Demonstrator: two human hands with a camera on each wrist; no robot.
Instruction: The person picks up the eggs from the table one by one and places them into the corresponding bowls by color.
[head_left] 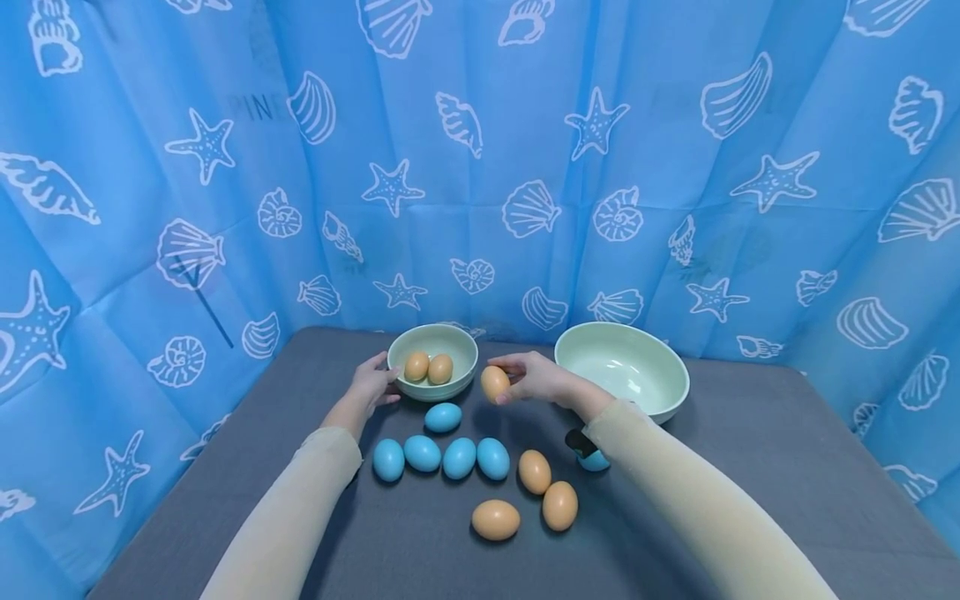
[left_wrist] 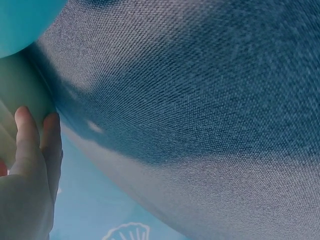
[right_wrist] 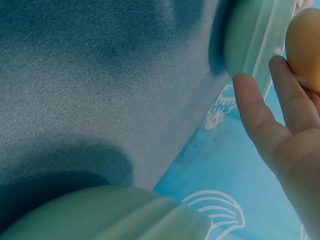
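A tan egg (head_left: 495, 384) is pinched between the thumb and fingers of my right hand (head_left: 534, 377), raised just to the right of the small pale green bowl (head_left: 457, 385). In the right wrist view the same egg (right_wrist: 305, 47) sits at the fingertips, two other fingers spread away from it. My left hand (head_left: 369, 385) touches the small bowl's left side; in the left wrist view its fingers (left_wrist: 27, 137) lie fairly straight against the bowl wall (left_wrist: 20, 85). Two tan eggs (head_left: 428, 368) lie inside that bowl. One blue egg (head_left: 443, 417) rests on the table just in front of it.
A larger pale green bowl (head_left: 660, 383) stands behind my right forearm. Several blue eggs (head_left: 459, 458) form a row on the grey table (head_left: 420, 558), with three tan eggs (head_left: 535, 472) to their right. Another blue egg (head_left: 595, 461) is partly hidden by my right wrist. A blue shell-print curtain (head_left: 480, 167) hangs behind.
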